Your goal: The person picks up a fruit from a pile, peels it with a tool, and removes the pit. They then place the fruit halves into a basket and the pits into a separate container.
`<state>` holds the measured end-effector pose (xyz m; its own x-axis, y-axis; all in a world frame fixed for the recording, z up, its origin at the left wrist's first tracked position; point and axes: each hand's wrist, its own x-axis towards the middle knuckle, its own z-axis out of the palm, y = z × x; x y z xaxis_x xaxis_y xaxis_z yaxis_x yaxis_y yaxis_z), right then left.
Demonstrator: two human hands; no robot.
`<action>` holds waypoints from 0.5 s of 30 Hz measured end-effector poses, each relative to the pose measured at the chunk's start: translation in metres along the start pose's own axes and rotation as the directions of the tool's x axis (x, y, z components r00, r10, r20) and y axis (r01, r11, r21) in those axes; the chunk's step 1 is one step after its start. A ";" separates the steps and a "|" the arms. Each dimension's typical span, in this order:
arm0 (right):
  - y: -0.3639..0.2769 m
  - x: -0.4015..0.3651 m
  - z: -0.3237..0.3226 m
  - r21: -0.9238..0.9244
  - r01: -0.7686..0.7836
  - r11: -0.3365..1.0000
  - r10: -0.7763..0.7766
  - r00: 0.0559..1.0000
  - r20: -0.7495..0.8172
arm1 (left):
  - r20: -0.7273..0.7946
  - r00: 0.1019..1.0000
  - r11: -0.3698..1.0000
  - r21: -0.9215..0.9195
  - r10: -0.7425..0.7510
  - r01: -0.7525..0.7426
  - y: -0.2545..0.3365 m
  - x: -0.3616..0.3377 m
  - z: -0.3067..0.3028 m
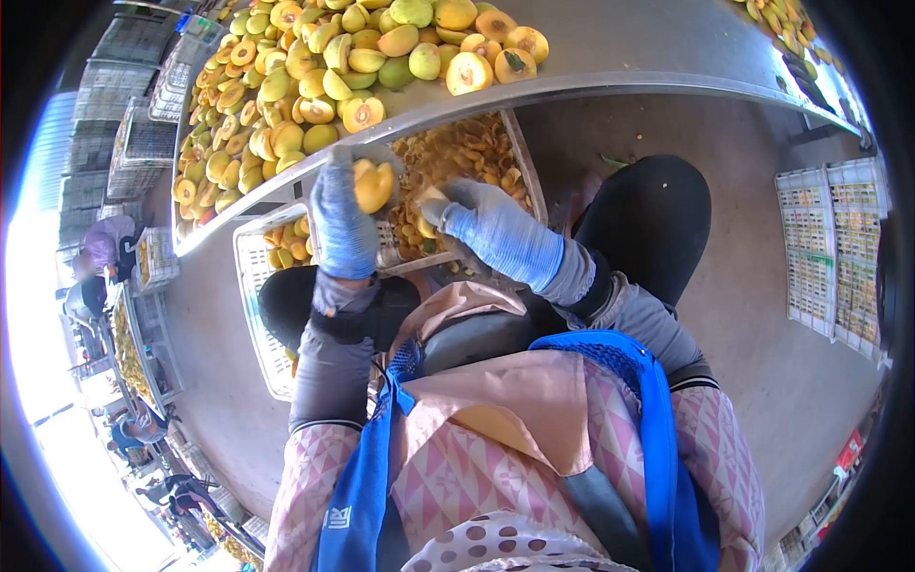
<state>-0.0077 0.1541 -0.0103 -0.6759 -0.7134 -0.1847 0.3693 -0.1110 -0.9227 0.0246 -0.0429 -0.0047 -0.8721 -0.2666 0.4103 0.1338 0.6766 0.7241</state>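
My left hand (345,224), in a blue-and-grey glove, is closed around a yellow peach half (373,185), its cut side partly showing. My right hand (500,234), gloved the same way, is a short distance to the right with its fingers curled together. A small yellowish bit shows at its fingertips, but what it grips is blurred and I cannot make it out. Below both hands lies a crate (526,157) of orange-yellow scraps. Ahead, a heap of halved peaches (315,81) covers the left part of a metal table (610,57).
A white crate (250,276) holding peach pieces stands by my left knee. The table's raised metal edge (562,88) runs just beyond my hands. White crates (834,253) stand on the floor at right, and stacked crates (105,114) at left. Other people (105,243) work far left.
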 end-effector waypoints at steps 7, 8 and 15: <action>0.012 -0.008 0.003 -0.531 0.185 0.827 -0.280 0.954 -0.104 | -0.009 0.927 0.870 0.343 -0.374 0.354 -0.065 -0.002 -0.169; 0.012 -0.009 0.003 -0.551 0.193 0.812 -0.299 0.948 -0.109 | -0.013 0.915 0.776 0.525 -0.404 0.350 -0.102 -0.012 -0.205; 0.008 -0.007 0.004 -0.676 0.167 0.717 -0.320 0.941 -0.107 | 0.099 0.955 0.425 0.905 -0.280 0.031 -0.102 0.013 -0.185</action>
<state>0.0026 0.1553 -0.0152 -0.8228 -0.5619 0.0856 -0.2796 0.2690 -0.9216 0.0865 -0.2425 0.0289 -0.9169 -0.3758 0.1342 -0.3955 0.9004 -0.1811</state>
